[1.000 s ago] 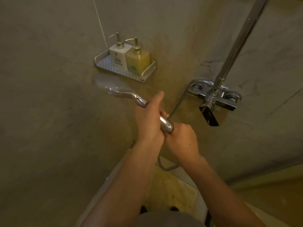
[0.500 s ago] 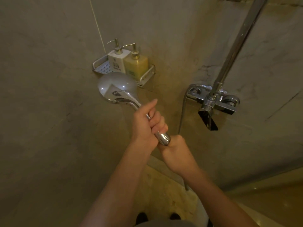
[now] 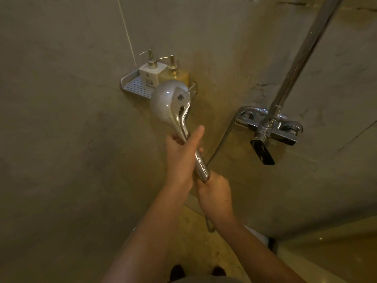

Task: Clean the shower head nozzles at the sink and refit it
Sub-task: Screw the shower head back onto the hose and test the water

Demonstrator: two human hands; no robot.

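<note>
Hands: both grip the chrome shower head (image 3: pixel 171 103), one at each end of its handle.
Left hand (image 3: pixel 181 154): wrapped round the upper handle just below the round head, fingers curled behind it, thumb stretched up along the right side.
Right hand (image 3: pixel 214 190): closed tight round the bottom end of the handle, where the hose (image 3: pixel 222 137) joins; the joint itself is hidden in the fist, so whether it is being unscrewed cannot be told.
Shower head position: held upright in mid-air in front of the wall, its rounded back toward the camera and its nozzle face turned away; it overlaps the wire shelf (image 3: pixel 130 86) in view, but contact cannot be judged.
Hose: runs from the right hand up and right to the mixer valve (image 3: pixel 271 127), with a loop hanging below the wrist; it looks attached at the valve end.
Shelf contents: a white pump bottle (image 3: pixel 150 73) and a yellow pump bottle (image 3: pixel 177 75) side by side, farther back.
Right side: the chrome riser pipe (image 3: pixel 302 54) climbs from the valve; a dark spout (image 3: pixel 262 152) points down beneath it.
Progress: early, by my judgement. The head is off any bracket and in hand.
Left to do: freeing it from the hose if needed, cleaning the nozzles at the sink (none is in view), and refitting.
</note>
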